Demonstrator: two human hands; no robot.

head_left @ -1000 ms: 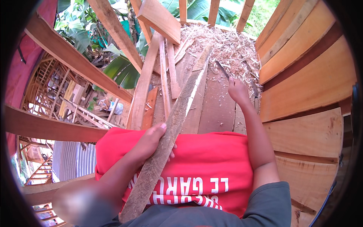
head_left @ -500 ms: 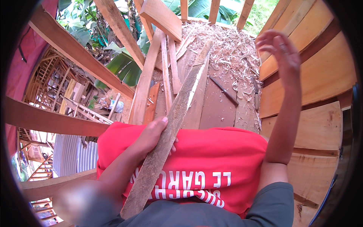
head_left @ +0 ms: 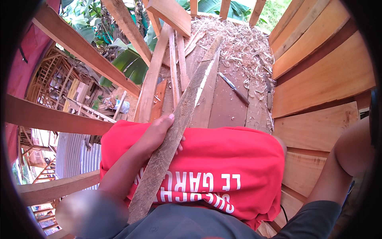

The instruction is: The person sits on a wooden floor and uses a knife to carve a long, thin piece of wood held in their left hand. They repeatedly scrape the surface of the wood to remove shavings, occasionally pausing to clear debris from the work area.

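Note:
My left hand (head_left: 158, 133) grips a long rough wooden plank (head_left: 165, 155) that slants across my lap. The thumb lies along the near edge, and fingertips show on the plank's other side. Its far end, with a pale split edge, reaches over the floorboards. My right arm (head_left: 330, 171) is bent at the far right, and its hand is out of sight. On the floor beyond my lap lies a narrow tool (head_left: 234, 89) with a dark handle and a metal blade. A second tool (head_left: 269, 99) with a handle rests by the right wall.
Curled wood shavings (head_left: 242, 44) cover the far floor. Several loose boards (head_left: 155, 79) lie left of the plank. Plank walls (head_left: 322, 79) rise on the right, with open wooden beams (head_left: 55, 115) on the left. A red cloth (head_left: 191, 159) covers my lap.
My right hand, raised over the right side before, has swung back out of the picture, with the elbow now at the right edge. My left hand keeps its hold on the plank.

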